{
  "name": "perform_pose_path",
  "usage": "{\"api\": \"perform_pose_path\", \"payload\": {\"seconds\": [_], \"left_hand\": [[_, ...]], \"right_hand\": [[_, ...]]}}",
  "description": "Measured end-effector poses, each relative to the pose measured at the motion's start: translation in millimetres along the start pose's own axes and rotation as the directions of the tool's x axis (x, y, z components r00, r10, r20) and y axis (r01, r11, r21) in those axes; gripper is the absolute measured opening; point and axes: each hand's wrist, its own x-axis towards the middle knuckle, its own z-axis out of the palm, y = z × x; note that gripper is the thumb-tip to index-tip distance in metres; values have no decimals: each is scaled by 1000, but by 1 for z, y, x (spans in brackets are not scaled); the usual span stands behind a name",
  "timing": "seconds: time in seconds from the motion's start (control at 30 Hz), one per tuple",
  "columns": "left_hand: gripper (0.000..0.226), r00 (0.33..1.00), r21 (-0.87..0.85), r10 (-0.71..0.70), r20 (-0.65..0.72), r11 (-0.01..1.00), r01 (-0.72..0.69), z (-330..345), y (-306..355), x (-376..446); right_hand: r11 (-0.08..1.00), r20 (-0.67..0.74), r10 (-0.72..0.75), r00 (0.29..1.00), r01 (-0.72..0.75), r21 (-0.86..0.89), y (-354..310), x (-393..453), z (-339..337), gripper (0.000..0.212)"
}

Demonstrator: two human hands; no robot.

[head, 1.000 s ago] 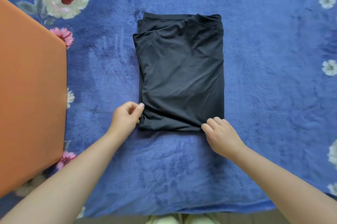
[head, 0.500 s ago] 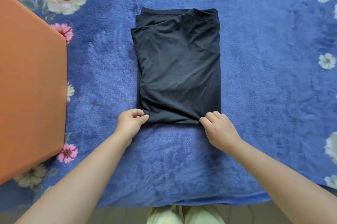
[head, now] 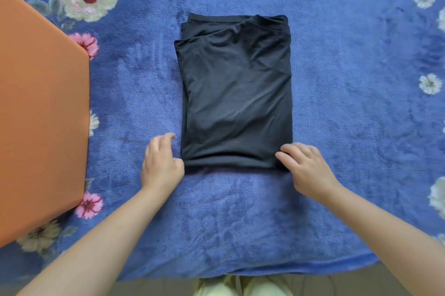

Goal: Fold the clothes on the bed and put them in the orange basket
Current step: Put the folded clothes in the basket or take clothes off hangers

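On the bed, far left: our orange basket (head: 41, 112) fills the left edge of the view, resting on the blue floral blanket (head: 361, 127); we see only a flat orange face, and its opening is not visible to us.

Left hand: our left hand (head: 161, 163) sits at the near left corner of the garment, fingers loosely curled and grasping nothing, its thumb side just touching the fabric edge.

Garment: our black folded garment (head: 237, 93) lies flat in the middle of the bed as a tall rectangle, well apart from the basket.

Right hand: our right hand (head: 305, 165) rests at the near right corner, fingers relaxed and spread, fingertips on the fabric, not pinching.

Step in hand: we judge one more fold, near edge up to far edge. We should take both near corners evenly, lift together and keep the side edges aligned.

Edges: the upper left layers sit staggered, so they may slip.

Room: bare blanket surrounds the garment; the bed's near edge runs close below our forearms.
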Motion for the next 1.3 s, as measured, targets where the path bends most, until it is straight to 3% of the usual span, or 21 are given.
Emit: {"api": "perform_pose_path", "payload": {"seconds": [0.03, 0.1, 0.17, 0.27, 0.4, 0.57, 0.8, 0.93, 1.03, 1.07, 1.1, 1.13, 1.17, 1.2, 1.23, 1.3], "left_hand": [[53, 959, 128, 269, -88, 958, -256, -1, -6, 4], [57, 724, 341, 690, -15, 684, -645, 1, -18, 20], [55, 550, 447, 817, 173, 432, -783, 5, -25, 35], [53, 441, 495, 856, 270, 269, -826, 15, -22, 53], [61, 403, 428, 877, 262, 268, -863, 14, -19, 78], [78, 306, 373, 923, 231, 207, -904, 9, -26, 102], [61, 227, 398, 934, 275, 104, -911, 7, -4, 132], [60, 234, 431, 891, 390, 48, -901, 6, 4, 136], [61, 230, 327, 817, 529, 54, -944, -13, 24, 139], [72, 240, 289, 765, 598, 74, -955, -22, 35, 141], [87, 264, 225, 672, 692, 147, -963, -29, 44, 145], [92, 280, 123, 554, 784, 302, -945, -35, 51, 149], [86, 279, -12, 458, 844, 537, -844, -40, 49, 162], [72, 310, -128, 394, 866, 772, -622, -44, 50, 172], [55, 394, -223, 356, 847, 912, -345, -49, 50, 183], [47, 551, -405, 295, 781, 910, 86, -57, 54, 205]], "right_hand": [[999, 2, 13, 1000, -13, -29, 12, -1, -3, 56], [995, 64, 29, 998, -23, -93, 34, 0, -4, 74], [990, 119, -23, 993, 40, -139, 46, 4, 0, 82], [968, 133, -167, 977, 188, -165, 53, 16, 11, 79], [942, 104, -261, 960, 277, -189, 61, 38, 17, 76], [935, 92, -286, 954, 299, -192, 69, 66, 15, 68], [882, 103, -438, 893, 449, -142, 74, 99, 15, 64], [842, 239, -492, 838, 527, -115, 83, 108, 16, 63], [883, 432, -440, 787, 468, 46, 84, 120, 0, 67], [896, 467, -433, 771, 425, 128, 85, 123, -6, 74], [901, 507, -433, 746, 351, 254, 86, 127, -16, 78], [886, 577, -419, 701, 178, 427, 85, 133, -34, 78], [819, 628, -385, 676, -63, 570, 87, 137, -47, 73], [713, 659, -286, 696, -306, 631, 91, 143, -57, 68], [539, 701, -155, 696, -535, 650, 96, 149, -57, 62], [169, 824, 26, 567, -814, 555, 109, 157, -52, 42]]}}
